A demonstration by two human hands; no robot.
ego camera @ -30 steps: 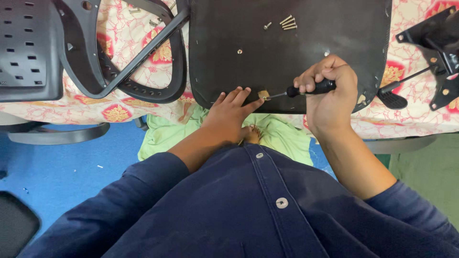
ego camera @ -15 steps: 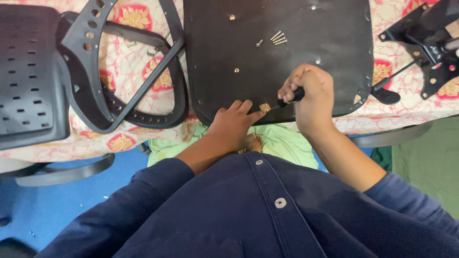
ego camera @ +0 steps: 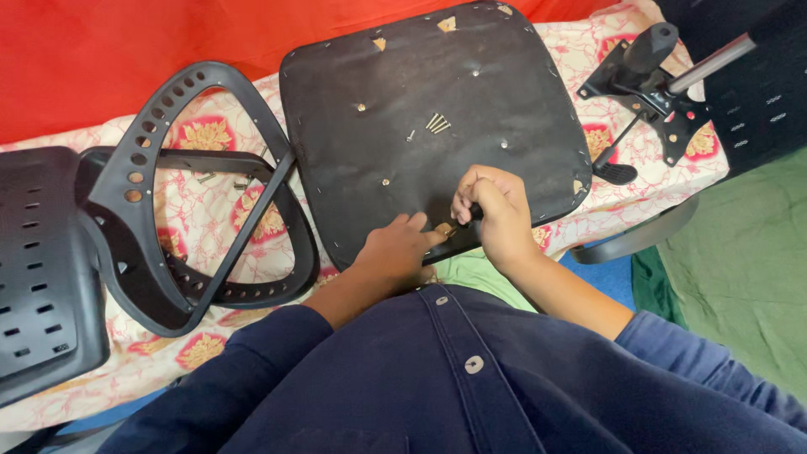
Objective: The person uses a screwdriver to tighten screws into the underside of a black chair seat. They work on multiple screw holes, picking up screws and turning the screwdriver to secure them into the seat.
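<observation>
Gripping a black tool handle [ego camera: 476, 212] in a closed fist, the right hand [ego camera: 496, 210] works beside the left hand [ego camera: 395, 252], fingers pressed flat on the seat base [ego camera: 395, 76].

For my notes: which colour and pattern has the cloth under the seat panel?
The cloth is cream with red-and-yellow floral motifs, seen in the head view.

At the near edge of the black seat base [ego camera: 437, 92], the left hand [ego camera: 395, 252] lies flat; touching beside it, the right hand [ego camera: 496, 210] grips a dark-handled tool [ego camera: 472, 213].
</observation>
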